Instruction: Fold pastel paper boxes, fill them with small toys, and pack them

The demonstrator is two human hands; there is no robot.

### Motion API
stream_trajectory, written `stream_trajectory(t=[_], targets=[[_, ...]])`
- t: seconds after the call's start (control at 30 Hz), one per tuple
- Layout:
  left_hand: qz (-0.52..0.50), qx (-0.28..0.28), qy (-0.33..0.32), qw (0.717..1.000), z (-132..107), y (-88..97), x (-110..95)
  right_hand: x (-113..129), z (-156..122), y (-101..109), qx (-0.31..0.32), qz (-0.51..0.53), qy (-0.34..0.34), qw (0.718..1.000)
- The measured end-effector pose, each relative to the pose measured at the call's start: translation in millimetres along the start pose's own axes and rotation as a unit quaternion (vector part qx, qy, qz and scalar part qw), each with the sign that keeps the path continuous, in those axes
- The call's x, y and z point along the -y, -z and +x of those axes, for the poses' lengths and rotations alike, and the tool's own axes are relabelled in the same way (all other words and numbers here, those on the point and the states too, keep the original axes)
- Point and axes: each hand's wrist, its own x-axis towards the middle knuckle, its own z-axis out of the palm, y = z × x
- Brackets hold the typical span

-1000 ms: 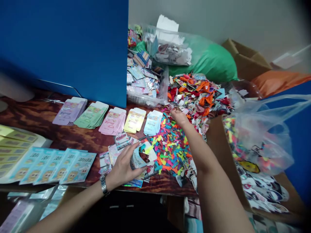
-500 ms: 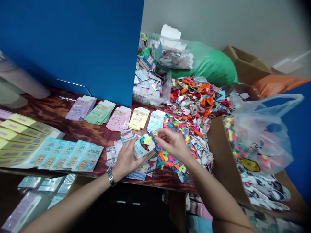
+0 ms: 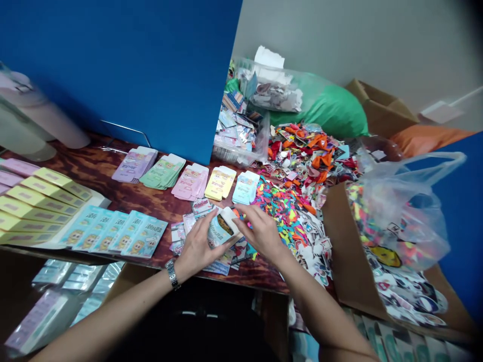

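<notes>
A small light-blue paper box (image 3: 218, 232) is tilted in my left hand (image 3: 198, 244), whose fingers and thumb wrap its sides. Its white-flapped end is open toward the upper right, and something dark and yellowish shows inside. My right hand (image 3: 260, 234) is closed at that open end, thumb and forefinger on the white flap and edge. Whether anything small is also between those fingers is hidden. Printed cards (image 3: 204, 207) lie on the table beneath the box. Beside my right hand spreads a heap of small bright-coloured pieces (image 3: 281, 208).
Stacks of flat purple (image 3: 134, 163), green (image 3: 163, 171), pink (image 3: 190, 182), yellow (image 3: 220, 182) and blue cartons (image 3: 245, 187) line the table. Filled blue boxes (image 3: 145, 236) and yellow boxes (image 3: 41, 206) sit left. A cardboard box (image 3: 341, 241) and plastic bag (image 3: 411, 211) stand right.
My right hand has moved slightly from above the box onto its open end. The bright pieces at the opening are no longer visible. The camera view has shifted a little.
</notes>
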Motion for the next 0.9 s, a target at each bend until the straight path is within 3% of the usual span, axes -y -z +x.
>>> stream_trajectory(t=[0.13, 0.27, 0.37, 0.47, 0.57, 0.7, 0.9], targets=[[-0.023, 0.022, -0.029, 0.999, 0.3, 5.2, 3.3, 6.1, -17.2, -4.7, -0.036, 0.070, 0.066, 0.995], [-0.047, 0.043, -0.041, 0.997, -2.4, 4.9, 10.2, 11.9, -31.8, -22.4, -0.039, 0.110, 0.046, 0.992], [-0.040, 0.039, -0.072, 0.996, -3.3, 5.1, 12.8, 18.9, -35.7, -32.8, -0.037, 0.140, 0.004, 0.989], [-0.018, 0.030, -0.103, 0.994, -3.1, 6.6, 12.8, 26.4, -35.4, -36.6, -0.088, 0.142, -0.067, 0.984], [0.004, 0.019, -0.099, 0.995, -3.7, 7.4, 11.8, 31.2, -32.9, -35.4, -0.114, 0.155, -0.086, 0.978], [0.024, 0.036, -0.072, 0.996, -4.8, 7.8, 9.7, 33.5, -27.0, -30.2, -0.076, 0.259, -0.119, 0.955], [0.033, 0.060, -0.059, 0.996, -3.7, 10.4, 6.3, 32.3, -17.3, -30.2, -0.040, 0.379, -0.221, 0.898]])
